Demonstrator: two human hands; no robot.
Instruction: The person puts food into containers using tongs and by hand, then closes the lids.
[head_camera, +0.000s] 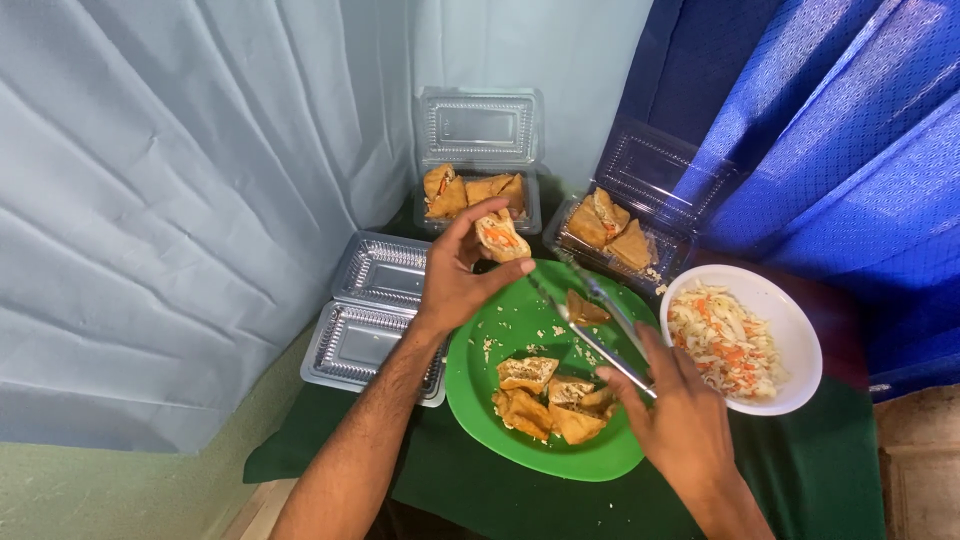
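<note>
The left forearm comes in from about 7 o'clock, bare, angled up toward the middle of the view. The left hand is raised with its palm turned inward, thumb and fingers pinched together at their tips around something small. The right forearm enters from 5 o'clock. The right hand shows its back, knuckles upward, fingers curled closed in a grip.

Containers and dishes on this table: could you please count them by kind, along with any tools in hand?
Clear plastic clamshell boxes: 3 (two hold fried pieces, one is empty)
Green plate: 1
White bowl of shredded slaw: 1
Metal tongs, in the right hand: 1
Total: 6
The left hand holds a stuffed piece.
</note>
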